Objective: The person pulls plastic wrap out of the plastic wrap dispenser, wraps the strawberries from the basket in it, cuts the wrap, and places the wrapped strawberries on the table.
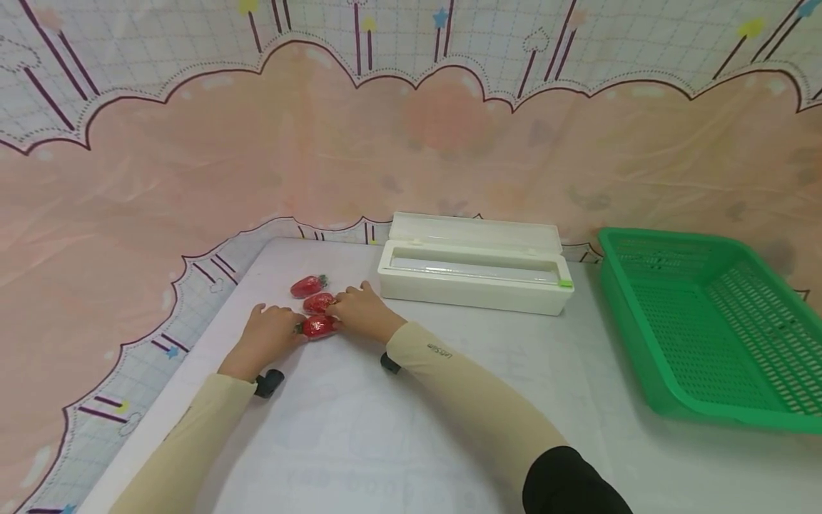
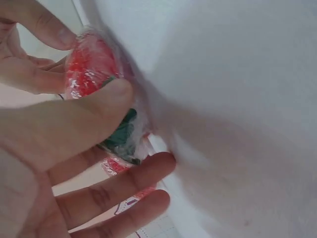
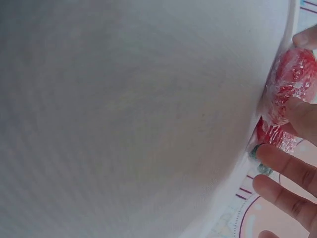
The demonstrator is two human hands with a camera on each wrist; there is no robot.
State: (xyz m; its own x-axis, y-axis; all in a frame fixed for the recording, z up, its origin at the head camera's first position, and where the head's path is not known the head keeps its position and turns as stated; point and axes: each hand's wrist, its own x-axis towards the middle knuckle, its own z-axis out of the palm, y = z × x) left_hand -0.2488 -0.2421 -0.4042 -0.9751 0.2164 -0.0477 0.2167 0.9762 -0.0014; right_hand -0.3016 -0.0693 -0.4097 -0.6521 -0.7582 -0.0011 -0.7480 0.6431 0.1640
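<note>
A red strawberry wrapped in clear film [image 1: 319, 327] lies on the white table between the two hands. My left hand [image 1: 268, 335] pinches its green leafy end; in the left wrist view the thumb [image 2: 106, 104] presses over the leaves. At the opposite end my right hand [image 1: 366, 313] holds the same strawberry, its thumb [image 3: 302, 116] on the film and the other fingers spread. Just behind lies a second wrapped strawberry [image 1: 317, 303], partly covered by the right fingers. A third wrapped strawberry [image 1: 308, 286] sits farther back, touched by neither hand.
Behind and to the right of the hands stands a long white film dispenser box [image 1: 472, 296], its lid [image 1: 475, 232] raised and a green slider at its right end. A green plastic basket [image 1: 648, 357] occupies the right side. A patterned cloth [image 1: 321, 157] hangs behind the table.
</note>
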